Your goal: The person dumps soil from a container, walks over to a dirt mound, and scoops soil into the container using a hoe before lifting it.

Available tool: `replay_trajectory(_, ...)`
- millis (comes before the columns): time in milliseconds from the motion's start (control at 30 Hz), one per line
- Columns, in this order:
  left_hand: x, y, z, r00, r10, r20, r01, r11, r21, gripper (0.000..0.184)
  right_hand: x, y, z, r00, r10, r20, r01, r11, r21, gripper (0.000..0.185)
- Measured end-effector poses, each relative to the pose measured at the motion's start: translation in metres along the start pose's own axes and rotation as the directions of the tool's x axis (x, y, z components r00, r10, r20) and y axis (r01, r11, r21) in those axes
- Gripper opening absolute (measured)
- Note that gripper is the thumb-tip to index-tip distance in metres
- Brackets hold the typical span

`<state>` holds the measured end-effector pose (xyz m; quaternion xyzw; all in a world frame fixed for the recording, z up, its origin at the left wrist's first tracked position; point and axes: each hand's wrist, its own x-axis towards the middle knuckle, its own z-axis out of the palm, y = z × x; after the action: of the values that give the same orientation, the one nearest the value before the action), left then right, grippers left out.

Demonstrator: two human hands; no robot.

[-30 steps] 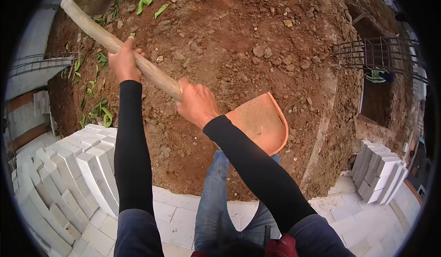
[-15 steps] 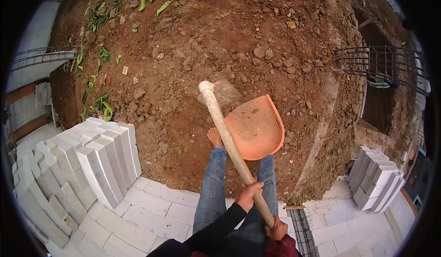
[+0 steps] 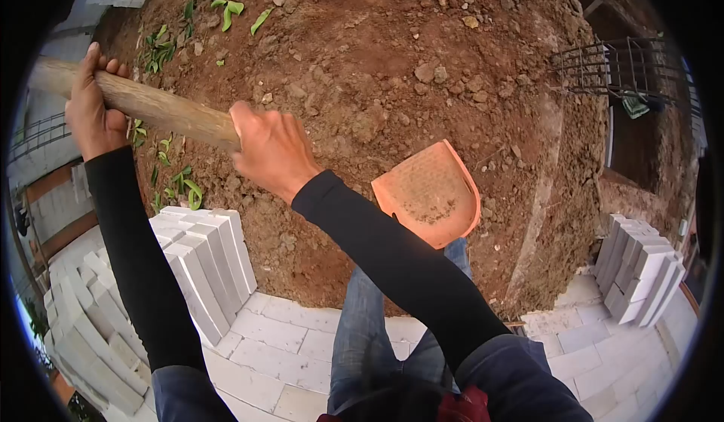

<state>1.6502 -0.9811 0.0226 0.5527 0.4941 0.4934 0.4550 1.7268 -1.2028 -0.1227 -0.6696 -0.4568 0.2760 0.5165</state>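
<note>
A hoe with a thick wooden handle is lifted toward the upper left, its head out of view. My left hand wraps round the handle farther up, near the left edge. Nearer the handle's lower end, my right hand is closed on it, fingers partly hidden. Below and right of my hands, an orange plastic scoop lies on the reddish soil, with bits of dirt inside it. My right sleeve passes just below the scoop in view.
Pale blocks are stacked at the left, with another stack at the right. Block paving lies around my legs. A steel rebar cage spans a trench at the upper right. Green leaves are scattered upper left.
The hoe has swung up off the soil toward the upper left, both hands rising with it. Its head was on the ground beside the scoop before. The view has shifted slightly.
</note>
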Motion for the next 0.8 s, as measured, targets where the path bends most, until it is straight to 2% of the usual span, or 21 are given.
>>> replay_trajectory(33, 0.013, -0.008, 0.012, 1.000, -0.015, -0.009, 0.015, 0.998, 0.056, 0.021, 0.005, 0.014, -0.001, 0.999, 0.031, 0.016, -0.031, 0.999, -0.015, 0.025)
replay_trajectory(100, 0.003, -0.064, 0.038, 0.998, -0.060, -0.021, 0.061, 0.997, 0.049, 0.021, 0.003, 0.045, -0.001, 0.994, 0.095, 0.048, -0.093, 0.995, -0.047, 0.024)
replay_trajectory(167, -0.060, -0.151, 0.068, 0.974, -0.228, -0.007, 0.228, 0.969, 0.091, 0.020, -0.052, 0.093, -0.018, 0.929, 0.335, 0.155, -0.323, 0.941, -0.099, 0.027)
replay_trajectory(233, -0.160, -0.263, 0.093, 0.872, -0.487, 0.042, 0.475, 0.865, 0.160, 0.026, -0.143, 0.149, -0.038, 0.788, 0.592, 0.167, -0.560, 0.803, -0.205, 0.027)
replay_trajectory(267, -0.219, -0.328, 0.103, 0.704, -0.709, 0.022, 0.679, 0.682, 0.272, 0.035, -0.193, 0.168, -0.052, 0.642, 0.748, 0.168, -0.697, 0.660, -0.280, 0.029)
replay_trajectory(300, -0.289, -0.405, 0.098, 0.478, -0.875, 0.081, 0.811, 0.475, 0.342, 0.046, -0.246, 0.167, -0.065, 0.513, 0.841, 0.173, -0.754, 0.538, -0.377, 0.033)
replay_trajectory(333, -0.350, -0.433, 0.093, 0.373, -0.928, -0.011, 0.826, 0.327, 0.459, 0.036, -0.298, 0.159, -0.078, 0.454, 0.880, 0.137, -0.786, 0.468, -0.404, 0.039)
replay_trajectory(367, -0.364, -0.407, 0.084, 0.301, -0.954, -0.002, 0.838, 0.264, 0.478, 0.034, -0.314, 0.149, -0.083, 0.430, 0.894, 0.125, -0.759, 0.433, -0.487, 0.041)
replay_trajectory(400, -0.393, -0.424, 0.067, 0.376, -0.924, 0.075, 0.885, 0.381, 0.268, 0.036, -0.310, 0.143, -0.091, 0.468, 0.872, 0.146, -0.724, 0.473, -0.502, 0.040)
replay_trajectory(467, -0.407, -0.390, 0.071, 0.215, -0.976, 0.039, 0.939, 0.217, 0.266, 0.031, -0.330, 0.109, -0.118, 0.460, 0.877, 0.137, -0.733, 0.462, -0.498, 0.037)
replay_trajectory(500, -0.447, -0.348, 0.064, 0.120, -0.990, 0.079, 0.972, 0.133, 0.195, 0.016, -0.368, 0.092, -0.138, 0.422, 0.894, 0.149, -0.734, 0.433, -0.523, 0.036)
replay_trajectory(533, -0.489, -0.308, 0.063, 0.186, -0.982, 0.001, 0.952, 0.181, 0.246, 0.016, -0.414, 0.078, -0.156, 0.389, 0.910, 0.140, -0.742, 0.400, -0.538, 0.035)
replay_trajectory(567, -0.536, -0.288, 0.049, 0.102, -0.992, 0.073, 0.973, 0.115, 0.200, 0.018, -0.448, 0.058, -0.176, 0.341, 0.931, 0.129, -0.698, 0.343, -0.629, 0.036)
replay_trajectory(600, -0.575, -0.274, 0.033, -0.045, -0.991, 0.129, 0.984, -0.022, 0.176, 0.021, -0.489, 0.040, -0.189, 0.336, 0.937, 0.099, -0.684, 0.315, -0.658, 0.036)
replay_trajectory(633, -0.611, -0.279, 0.020, -0.158, -0.981, 0.117, 0.980, -0.141, 0.137, 0.022, -0.515, 0.032, -0.197, 0.331, 0.941, 0.070, -0.670, 0.287, -0.685, 0.036)
replay_trajectory(667, -0.630, -0.283, 0.014, -0.224, -0.968, 0.114, 0.970, -0.210, 0.121, 0.022, -0.518, 0.037, -0.202, 0.368, 0.927, 0.074, -0.661, 0.316, -0.680, 0.037)
replay_trajectory(733, -0.601, -0.273, 0.011, -0.155, -0.977, 0.143, 0.988, -0.154, 0.021, 0.023, -0.528, 0.039, -0.199, 0.418, 0.905, 0.080, -0.652, 0.360, -0.667, 0.038)
replay_trajectory(767, -0.576, -0.268, 0.010, -0.120, -0.981, 0.155, 0.992, -0.126, -0.029, 0.023, -0.513, 0.052, -0.191, 0.485, 0.870, 0.092, -0.656, 0.431, -0.620, 0.038)
replay_trajectory(800, -0.545, -0.266, 0.001, -0.041, -0.991, 0.126, 0.997, -0.049, -0.059, 0.021, -0.495, 0.066, -0.176, 0.570, 0.810, 0.140, -0.623, 0.537, -0.569, 0.038)
